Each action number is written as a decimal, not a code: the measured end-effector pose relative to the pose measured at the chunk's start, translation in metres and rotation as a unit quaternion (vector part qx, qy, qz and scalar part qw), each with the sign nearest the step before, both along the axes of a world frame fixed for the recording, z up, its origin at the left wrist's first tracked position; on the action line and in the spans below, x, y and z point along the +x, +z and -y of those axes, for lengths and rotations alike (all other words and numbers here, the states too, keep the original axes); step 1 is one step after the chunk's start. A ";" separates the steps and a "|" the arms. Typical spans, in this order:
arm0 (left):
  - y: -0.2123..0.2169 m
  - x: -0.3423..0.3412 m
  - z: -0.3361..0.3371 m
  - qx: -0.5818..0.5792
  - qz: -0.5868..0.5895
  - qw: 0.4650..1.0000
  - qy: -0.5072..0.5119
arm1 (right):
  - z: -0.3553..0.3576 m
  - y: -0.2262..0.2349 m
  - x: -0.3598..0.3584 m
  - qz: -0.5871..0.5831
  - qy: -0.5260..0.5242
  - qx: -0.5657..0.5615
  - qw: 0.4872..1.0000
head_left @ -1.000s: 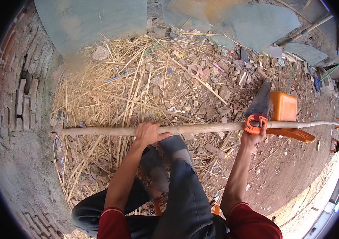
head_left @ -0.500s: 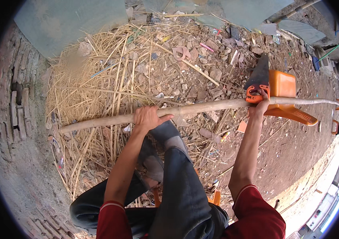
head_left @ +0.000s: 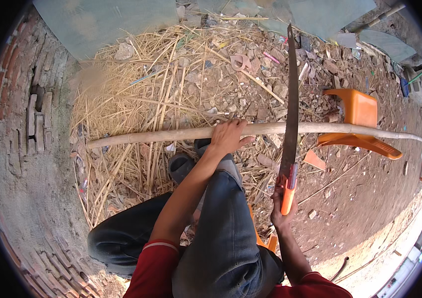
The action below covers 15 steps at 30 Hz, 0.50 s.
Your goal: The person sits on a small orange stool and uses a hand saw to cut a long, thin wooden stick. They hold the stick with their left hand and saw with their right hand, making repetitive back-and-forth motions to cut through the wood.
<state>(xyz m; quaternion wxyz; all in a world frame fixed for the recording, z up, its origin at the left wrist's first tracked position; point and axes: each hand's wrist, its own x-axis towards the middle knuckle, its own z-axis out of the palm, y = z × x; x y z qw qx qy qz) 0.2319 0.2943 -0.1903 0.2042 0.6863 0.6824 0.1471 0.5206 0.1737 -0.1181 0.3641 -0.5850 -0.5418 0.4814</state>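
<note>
A long, pale, slightly bent wooden pole stretches from left to right across the view. My left hand is wrapped over it near the middle, thumb pointing right. My right hand grips the orange handle of a handsaw, whose dark blade points up and away. The blade crosses in front of the pole, to the right of my left hand; whether it touches the wood I cannot tell. Further right, the pole lies over an orange plastic stool tipped on its side.
Dry straw and rubble cover the ground beyond the pole. A worn brick wall stands on the left, and grey-green sheets are at the back. Under me is another orange seat, partly hidden by my legs.
My right hand has left the pole and drawn back toward me, swinging the saw upright across it. My left hand has slid right along the pole.
</note>
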 end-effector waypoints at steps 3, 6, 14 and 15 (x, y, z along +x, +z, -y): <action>-0.004 -0.002 0.000 -0.035 0.011 0.999 0.025 | 0.018 -0.008 -0.004 0.095 0.069 0.048 0.992; -0.013 -0.015 0.010 -0.043 0.006 0.996 0.074 | 0.029 -0.030 -0.009 0.079 0.086 0.037 0.993; 0.008 -0.017 -0.009 -0.166 -0.038 0.985 -0.012 | 0.031 -0.041 -0.011 0.060 0.138 -0.006 0.989; 0.003 -0.016 -0.011 -0.163 -0.048 0.985 -0.017 | 0.030 -0.041 -0.012 0.043 0.142 -0.025 0.989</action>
